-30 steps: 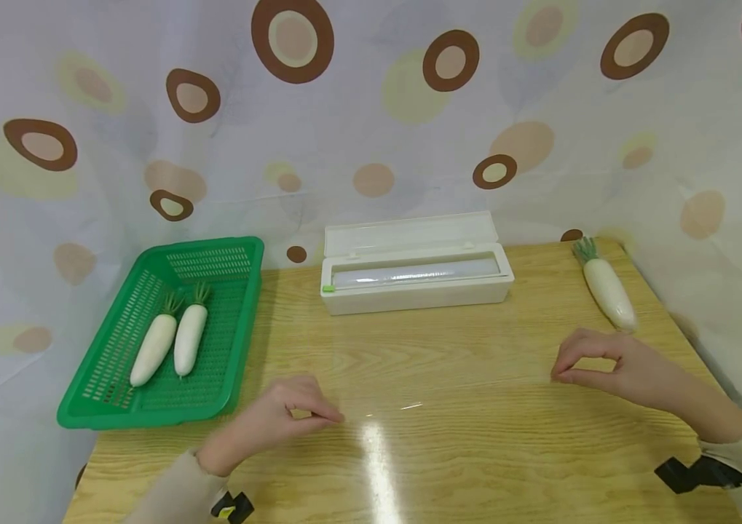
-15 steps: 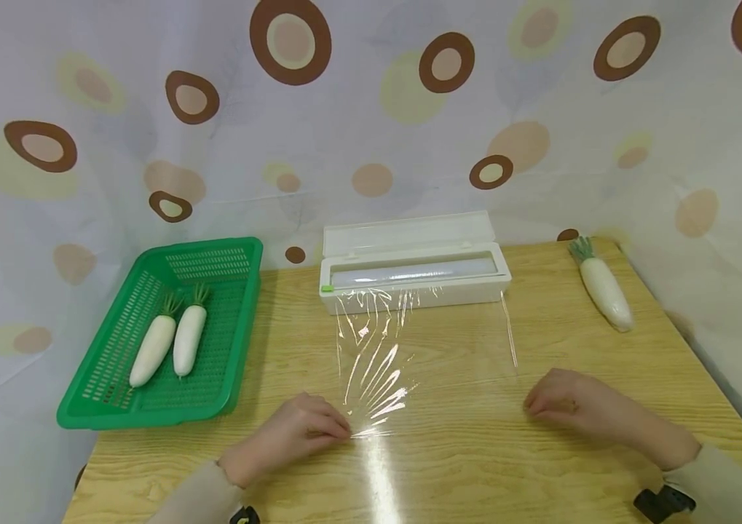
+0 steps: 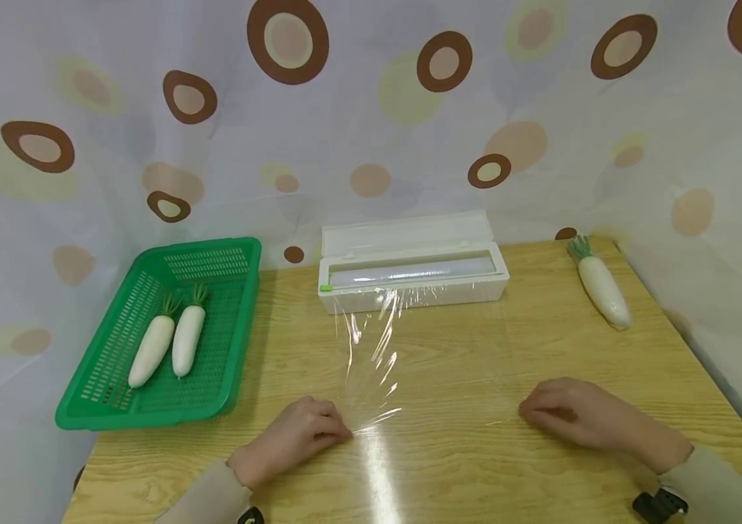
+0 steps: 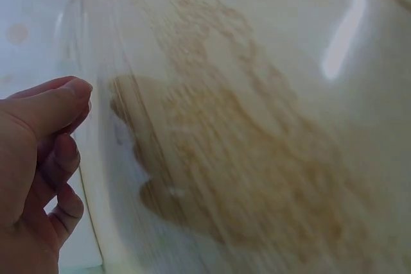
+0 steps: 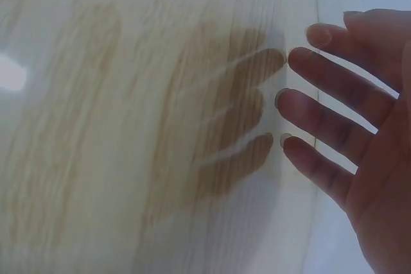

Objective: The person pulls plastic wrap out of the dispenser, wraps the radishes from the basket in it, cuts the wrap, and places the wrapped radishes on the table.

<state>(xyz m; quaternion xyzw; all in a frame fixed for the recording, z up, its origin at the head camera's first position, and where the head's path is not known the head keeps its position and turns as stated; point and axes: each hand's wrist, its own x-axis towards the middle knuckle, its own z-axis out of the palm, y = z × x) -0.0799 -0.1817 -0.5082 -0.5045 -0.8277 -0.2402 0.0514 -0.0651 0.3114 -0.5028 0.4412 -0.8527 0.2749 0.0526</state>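
A sheet of clear plastic wrap (image 3: pixel 384 364) stretches toward me over the table from a white wrap dispenser (image 3: pixel 416 292), whose lid stands up behind its roll. At the near left corner my left hand (image 3: pixel 301 437) pinches the film between thumb and fingers; creases fan out from those fingertips. My right hand (image 3: pixel 583 415) pinches the near right corner, its thumb and index close together. In the right wrist view its other fingers (image 5: pixel 321 126) spread out fairly straight beside the film. The left wrist view has the left thumb (image 4: pixel 64 97) against the index finger at the film's edge.
Left of the film sits a green basket (image 3: pixel 242 349) with two white radishes (image 3: pixel 152 351) in it. Another radish (image 3: pixel 603 291), its surface shiny, lies at the table's right side. A patterned curtain (image 3: pixel 371 109) hangs behind and beside the wooden table (image 3: pixel 449 473).
Both hands have come down and nearer to me, the right one also leftward. The film first creased strongly, and now shows fewer creases. Dispenser, basket and radishes stay put.
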